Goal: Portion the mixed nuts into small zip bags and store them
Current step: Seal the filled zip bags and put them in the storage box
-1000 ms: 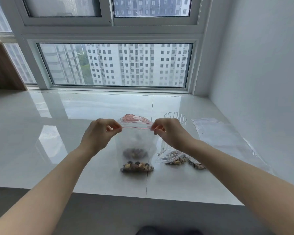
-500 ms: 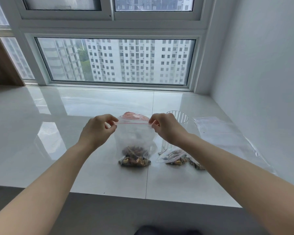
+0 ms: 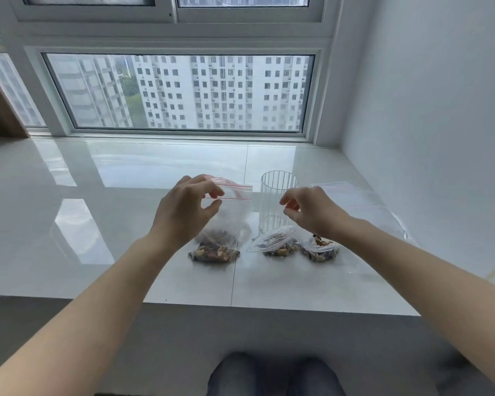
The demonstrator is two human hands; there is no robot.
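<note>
Glossy white counter (image 3: 69, 224) on my feed, and going from the left: left hand (image 3: 183, 212) hovers at the red-striped zip bag (image 3: 232, 212) standing with mixed nuts (image 3: 215, 252) at its bottom, thumb and fingers slightly apart, can't tell if they touch the plastic. Next comes a ribbed clear glass (image 3: 272, 201), then two more nut bags (image 3: 292, 247) lying in front of it. Right hand (image 3: 312, 212) hangs above those, fingers loosely curled and holding nothing, with spare empty bags (image 3: 363, 201) flat at far right.

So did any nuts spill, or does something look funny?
No spilled nuts show. The bag lying by the glass gapes open, so its nuts could tip out. The left hand holds an upright bag; the right hand holds nothing.
</note>
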